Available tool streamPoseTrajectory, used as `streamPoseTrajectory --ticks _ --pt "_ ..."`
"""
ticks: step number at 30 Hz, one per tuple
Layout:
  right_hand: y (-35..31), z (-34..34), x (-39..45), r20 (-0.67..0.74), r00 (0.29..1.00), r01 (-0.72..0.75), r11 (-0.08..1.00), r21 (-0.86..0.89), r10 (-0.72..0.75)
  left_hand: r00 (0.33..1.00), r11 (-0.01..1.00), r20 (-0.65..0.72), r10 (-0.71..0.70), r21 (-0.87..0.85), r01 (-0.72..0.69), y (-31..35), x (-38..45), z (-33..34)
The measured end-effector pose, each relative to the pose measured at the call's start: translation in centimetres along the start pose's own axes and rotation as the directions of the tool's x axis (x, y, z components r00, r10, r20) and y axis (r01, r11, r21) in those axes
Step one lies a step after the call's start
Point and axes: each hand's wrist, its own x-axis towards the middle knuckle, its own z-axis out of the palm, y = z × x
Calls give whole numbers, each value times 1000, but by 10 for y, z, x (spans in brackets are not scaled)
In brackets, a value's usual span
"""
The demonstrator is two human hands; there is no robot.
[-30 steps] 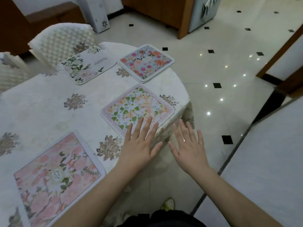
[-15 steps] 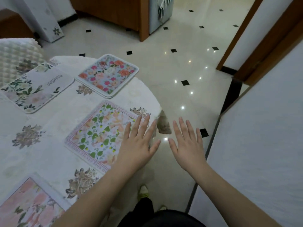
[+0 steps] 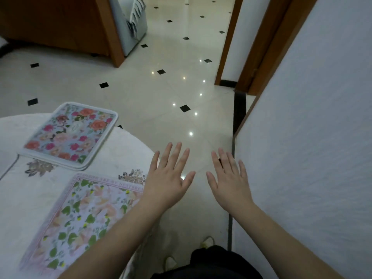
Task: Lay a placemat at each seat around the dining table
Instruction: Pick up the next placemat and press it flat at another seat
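Note:
The round dining table (image 3: 124, 154) wears a white floral cloth and fills the lower left. A placemat with green leaves and a pink border (image 3: 84, 218) lies near its edge, partly under my left forearm. Beyond it lies a placemat with red and pink flowers (image 3: 70, 135), which looks like a stack of two or three. My left hand (image 3: 169, 178) hovers past the table's edge with fingers spread, holding nothing. Flat and empty, my right hand (image 3: 229, 182) is held over the floor beside the wall.
A white wall (image 3: 312, 137) runs close along the right. A wooden door frame (image 3: 259, 49) stands at the far right, and a wooden cabinet (image 3: 60, 23) at the far left. Glossy tiled floor (image 3: 161, 93) with black diamonds lies ahead.
The view has swung right, so the table and mats slid to the left and two mats left the frame. Both hands moved off the leaf mat toward the floor side, still flat.

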Motion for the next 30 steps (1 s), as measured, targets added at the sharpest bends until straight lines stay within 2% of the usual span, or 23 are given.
streamPoseTrajectory --ticks 11,14,20,30 --pt "96 -17 83 6 979 -205 979 -18 205 974 985 153 166 20 -171 58 132 11" --pt "110 -24 106 38 977 -208 978 -10 208 975 982 135 176 41 -182 66 165 10" --pt "129 -26 143 13 979 -203 979 -6 203 978 981 105 181 48 -186 78 218 6" --pt "162 -29 224 13 975 -222 975 13 222 978 983 120 168 52 -175 48 311 26"
